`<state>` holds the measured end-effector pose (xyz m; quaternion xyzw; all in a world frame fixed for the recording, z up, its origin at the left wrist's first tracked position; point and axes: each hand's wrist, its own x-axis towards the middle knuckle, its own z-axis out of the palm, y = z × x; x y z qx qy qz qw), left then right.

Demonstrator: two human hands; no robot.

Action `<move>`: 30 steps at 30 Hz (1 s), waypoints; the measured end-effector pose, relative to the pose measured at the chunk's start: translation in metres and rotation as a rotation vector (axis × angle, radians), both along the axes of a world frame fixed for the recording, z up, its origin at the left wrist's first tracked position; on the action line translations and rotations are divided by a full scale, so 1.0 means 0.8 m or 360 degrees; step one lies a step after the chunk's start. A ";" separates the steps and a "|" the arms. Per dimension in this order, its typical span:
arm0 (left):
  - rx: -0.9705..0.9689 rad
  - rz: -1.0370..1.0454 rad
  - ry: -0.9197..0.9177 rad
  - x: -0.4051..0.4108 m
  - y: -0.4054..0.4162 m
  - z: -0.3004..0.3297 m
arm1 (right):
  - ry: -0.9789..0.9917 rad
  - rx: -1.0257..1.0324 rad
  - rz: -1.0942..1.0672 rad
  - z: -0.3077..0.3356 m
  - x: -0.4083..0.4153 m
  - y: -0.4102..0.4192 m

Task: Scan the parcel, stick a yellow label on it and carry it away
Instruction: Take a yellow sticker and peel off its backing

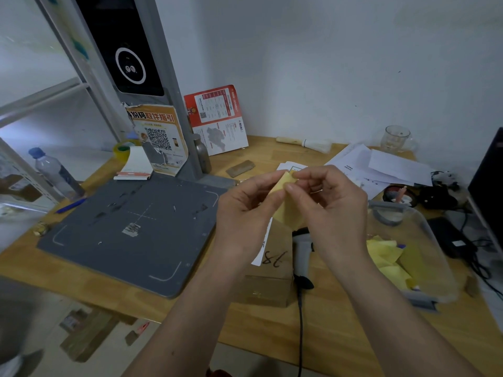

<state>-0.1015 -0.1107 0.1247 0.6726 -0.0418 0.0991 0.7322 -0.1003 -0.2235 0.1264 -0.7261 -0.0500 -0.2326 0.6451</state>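
Both hands are raised over the table, working one yellow label between them. The left hand pinches its lower left edge with curled fingers; the right hand nips the upper corner between thumb and forefinger, seemingly to peel the backing, though the layers cannot be told apart. The label looks thin, limp and very light, so it should curl and cling once bare; best held by its edges only. The parcel, a small brown cardboard box marked by hand, lies directly below the fingers, beside a handheld scanner. It looks stiff and light, easily gripped by its sides. More yellow labels sit in a clear tub right of the fingers.
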 end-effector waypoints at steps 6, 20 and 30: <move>0.0029 -0.0069 -0.0036 -0.005 0.000 0.002 | -0.0044 0.0045 -0.0019 0.000 -0.002 0.001; 0.0023 -0.0076 0.0018 -0.006 0.003 0.007 | -0.0195 -0.0172 -0.0116 -0.002 -0.004 0.000; 0.0442 0.0478 -0.0061 -0.002 0.002 0.006 | 0.0061 -0.0148 0.0016 -0.001 -0.001 0.005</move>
